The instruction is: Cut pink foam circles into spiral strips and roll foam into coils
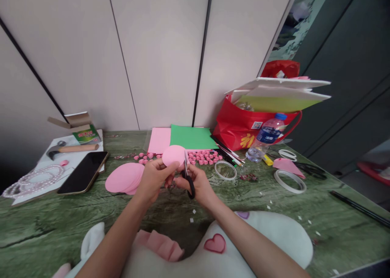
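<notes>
Between thumb and fingers, my left hand [154,175] pinches a pink paper circle [173,155], held up above the table. My right hand [196,181] is closed around the black handles of a pair of scissors [190,184]. The scissor blades point upward and lie at the circle's right edge; whether they are cutting into it I cannot tell. A stack of larger pink paper circles [124,178] rests on the table just left of my left hand. Behind my hands, many small pink rose-like pieces [204,157] lie in a loose band.
Green and pink sheets [193,137] lie at the back. To the right are a tape roll [225,170], another roll [289,181], a water bottle [268,135] and a red bag [234,121]. A phone [83,172], hammer [73,148] and bead strings [39,180] lie left. A white plush [274,233] is in front.
</notes>
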A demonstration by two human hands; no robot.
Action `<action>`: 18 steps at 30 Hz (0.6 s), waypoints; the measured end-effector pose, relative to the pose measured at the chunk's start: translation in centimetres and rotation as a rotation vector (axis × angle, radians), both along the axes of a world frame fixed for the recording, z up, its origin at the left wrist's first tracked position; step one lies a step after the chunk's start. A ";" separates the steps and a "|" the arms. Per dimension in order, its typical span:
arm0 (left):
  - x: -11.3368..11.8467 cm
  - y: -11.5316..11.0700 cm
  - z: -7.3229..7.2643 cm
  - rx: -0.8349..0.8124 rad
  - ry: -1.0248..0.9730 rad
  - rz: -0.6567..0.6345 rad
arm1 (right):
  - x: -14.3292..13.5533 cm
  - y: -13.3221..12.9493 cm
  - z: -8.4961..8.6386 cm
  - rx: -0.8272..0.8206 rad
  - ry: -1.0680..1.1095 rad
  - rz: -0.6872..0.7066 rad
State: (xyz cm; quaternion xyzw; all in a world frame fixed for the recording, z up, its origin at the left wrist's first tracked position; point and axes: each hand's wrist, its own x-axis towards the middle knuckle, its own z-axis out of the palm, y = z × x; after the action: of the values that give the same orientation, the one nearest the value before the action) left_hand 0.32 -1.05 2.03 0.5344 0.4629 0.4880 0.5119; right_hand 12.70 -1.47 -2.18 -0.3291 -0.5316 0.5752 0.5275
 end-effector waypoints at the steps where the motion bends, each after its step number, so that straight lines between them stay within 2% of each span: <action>1: 0.0 0.0 0.0 0.002 -0.003 0.000 | 0.0 0.0 0.0 -0.003 -0.001 -0.001; 8: 0.1 -0.1 0.1 0.020 -0.016 0.012 | 0.0 -0.1 0.1 0.007 -0.016 -0.022; 18: 0.2 -0.1 0.4 0.032 -0.070 0.051 | 0.1 0.1 -0.4 -0.028 0.030 0.024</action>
State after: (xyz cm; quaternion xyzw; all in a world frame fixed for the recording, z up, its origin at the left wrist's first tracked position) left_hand 0.55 -1.15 2.44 0.5131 0.4503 0.5265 0.5067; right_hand 12.85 -1.42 -2.59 -0.3214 -0.5196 0.5938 0.5236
